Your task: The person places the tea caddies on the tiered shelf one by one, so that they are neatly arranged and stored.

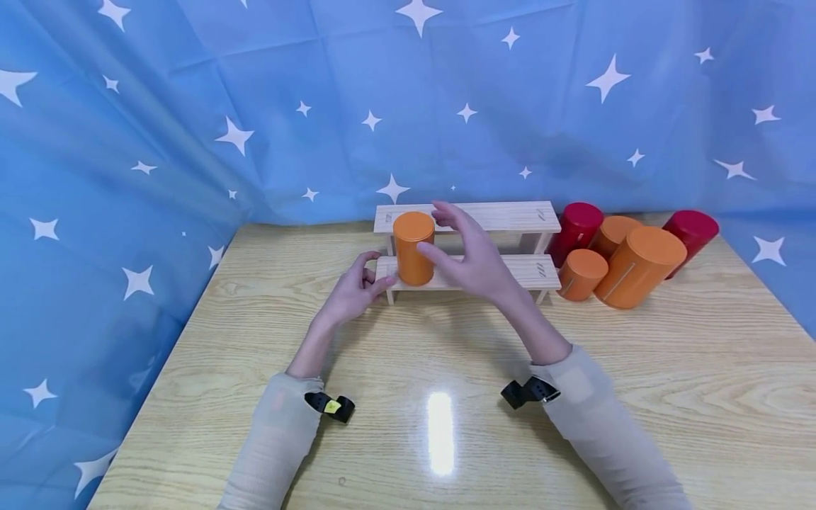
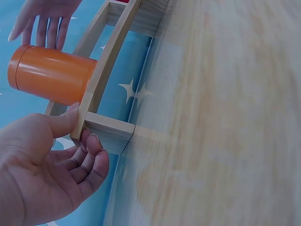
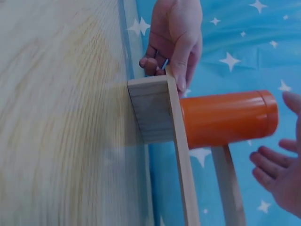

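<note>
An orange cylindrical canister (image 1: pixel 414 256) stands upright on the lower step of a two-step wooden stand (image 1: pixel 529 273), near that step's left end. My left hand (image 1: pixel 353 290) grips the left end of the lower step. In the left wrist view its thumb lies on top of the board and the curled fingers are under it. My right hand (image 1: pixel 474 261) is just right of the canister, fingers spread and thumb apart. A gap shows between this hand and the canister in the right wrist view.
Right of the stand, several canisters crowd together: a red one (image 1: pixel 576 228), a small orange one (image 1: pixel 583 273), a large orange one (image 1: pixel 640 268) that leans, and another red one (image 1: pixel 693 230). A blue star-patterned curtain (image 1: pixel 287 57) hangs behind and left of the wooden table (image 1: pixel 408 361).
</note>
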A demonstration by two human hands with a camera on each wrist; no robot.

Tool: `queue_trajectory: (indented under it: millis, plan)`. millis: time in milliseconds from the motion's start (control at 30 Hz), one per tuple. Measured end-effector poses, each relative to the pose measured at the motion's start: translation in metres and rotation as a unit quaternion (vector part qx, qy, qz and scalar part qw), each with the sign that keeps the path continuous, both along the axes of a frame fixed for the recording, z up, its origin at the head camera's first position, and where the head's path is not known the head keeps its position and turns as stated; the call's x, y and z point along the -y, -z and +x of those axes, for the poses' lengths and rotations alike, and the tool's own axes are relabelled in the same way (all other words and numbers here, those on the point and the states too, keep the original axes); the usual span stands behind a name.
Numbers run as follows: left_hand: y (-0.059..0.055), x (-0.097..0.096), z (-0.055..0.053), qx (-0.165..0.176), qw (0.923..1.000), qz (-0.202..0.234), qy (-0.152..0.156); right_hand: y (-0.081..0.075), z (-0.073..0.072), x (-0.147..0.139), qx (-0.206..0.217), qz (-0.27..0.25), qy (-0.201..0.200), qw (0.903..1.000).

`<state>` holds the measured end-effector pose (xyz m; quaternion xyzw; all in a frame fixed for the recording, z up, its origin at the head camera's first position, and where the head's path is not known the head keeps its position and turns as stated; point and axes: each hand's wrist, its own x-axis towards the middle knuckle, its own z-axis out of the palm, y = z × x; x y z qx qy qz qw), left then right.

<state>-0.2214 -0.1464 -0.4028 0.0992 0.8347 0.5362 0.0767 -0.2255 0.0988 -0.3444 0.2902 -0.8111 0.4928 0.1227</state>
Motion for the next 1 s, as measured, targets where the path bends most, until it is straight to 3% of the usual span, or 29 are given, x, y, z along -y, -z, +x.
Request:
queue_trajectory:
  millis: [367,633,833,1000]
  plan:
    - [-0.001,0.000,0.002,-0.004,1.0000,0.007,0.003,-0.008,0.009,-0.041,-0.068,0.009,0.043,0.9967]
    - [-0.001,0.001,0.002,-0.001,1.0000,0.009,0.000,-0.014,0.018,-0.072,-0.054,0.022,0.078,0.9952]
    - [0.001,0.001,0.003,0.001,0.9999,0.012,0.002,-0.016,0.023,-0.095,-0.083,0.035,0.110,0.9898]
    - [0.000,0.000,0.002,-0.001,0.9998,0.017,0.003,-0.018,0.026,-0.117,-0.083,0.052,0.134,0.9861]
